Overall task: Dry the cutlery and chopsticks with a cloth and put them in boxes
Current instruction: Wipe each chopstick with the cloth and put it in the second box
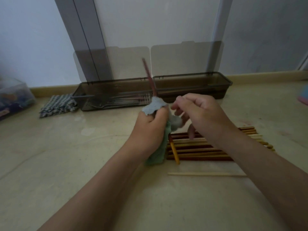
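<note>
My left hand [150, 129] grips a blue-green cloth [158, 154] wrapped round one chopstick [149, 75]. The chopstick's red end sticks up out of the cloth towards the boxes, and its yellow end pokes out below. Close beside the cloth, my right hand [200, 114] hovers blurred with loosely curled fingers and nothing visibly in it. Under it lies a row of several brown and pale chopsticks [200, 147] on the floor. Against the wall stand two smoky boxes with their lids up: the left box [80, 97] holds metal cutlery [108, 104], and the right box [226, 80] holds a few dark sticks.
A single pale chopstick [206, 174] lies apart, nearer to me than the row. A folded checked cloth [56, 105] sits left of the boxes, and a clear plastic tub [13, 97] stands at the far left. A pink object [303, 97] shows at the right edge.
</note>
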A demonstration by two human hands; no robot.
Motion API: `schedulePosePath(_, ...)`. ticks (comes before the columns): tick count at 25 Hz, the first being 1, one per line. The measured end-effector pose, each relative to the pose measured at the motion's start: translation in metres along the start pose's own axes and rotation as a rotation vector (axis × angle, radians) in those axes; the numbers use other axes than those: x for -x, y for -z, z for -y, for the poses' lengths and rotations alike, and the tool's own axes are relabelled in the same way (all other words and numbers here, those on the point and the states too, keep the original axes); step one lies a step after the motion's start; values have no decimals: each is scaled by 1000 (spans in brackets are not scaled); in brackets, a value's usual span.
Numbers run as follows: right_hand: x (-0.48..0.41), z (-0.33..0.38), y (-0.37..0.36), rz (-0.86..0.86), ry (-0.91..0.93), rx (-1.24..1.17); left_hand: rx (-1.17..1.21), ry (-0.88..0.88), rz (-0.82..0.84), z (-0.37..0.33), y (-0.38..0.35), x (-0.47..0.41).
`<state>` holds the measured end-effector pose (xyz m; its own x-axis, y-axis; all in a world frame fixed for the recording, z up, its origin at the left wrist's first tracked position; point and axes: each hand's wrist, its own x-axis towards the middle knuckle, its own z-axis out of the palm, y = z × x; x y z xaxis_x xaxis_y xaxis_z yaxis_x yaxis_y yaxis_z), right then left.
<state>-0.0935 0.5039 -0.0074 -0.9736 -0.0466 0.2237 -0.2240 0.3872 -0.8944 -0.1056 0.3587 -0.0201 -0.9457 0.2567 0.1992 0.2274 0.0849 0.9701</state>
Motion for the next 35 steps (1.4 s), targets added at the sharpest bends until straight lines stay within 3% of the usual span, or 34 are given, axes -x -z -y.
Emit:
schedulePosePath(2,-1,-1,-3,24,-111,-193,-39,-12,234,-4,-2,5)
schedulePosePath(4,0,-1,-8,55,-229,-356,-87,-17,335,-4,-4,6)
schedulePosePath(10,-20,-6,9,-312,-376,-745,-174,68,429,-4,-8,10)
schedulePosePath(14,-35,-21,49,-500,-385,-972,-120,23,298,-4,4,8)
schedulePosePath(16,-38,-23,64,-484,-261,-631,-44,14,110,-1,11,4)
schedulePosePath(19,-58,-24,69,-406,58,345,-16,-24,-44,3,11,1)
schedulePosePath(22,-102,-28,65,-243,144,797,-45,-39,-68,7,12,-2)
schedulePosePath(28,-135,-44,61,33,-101,891,-101,-59,-82,14,16,-8)
schedulePosePath(35,-126,-52,70,24,-91,810,-83,-34,-94,21,16,-12)
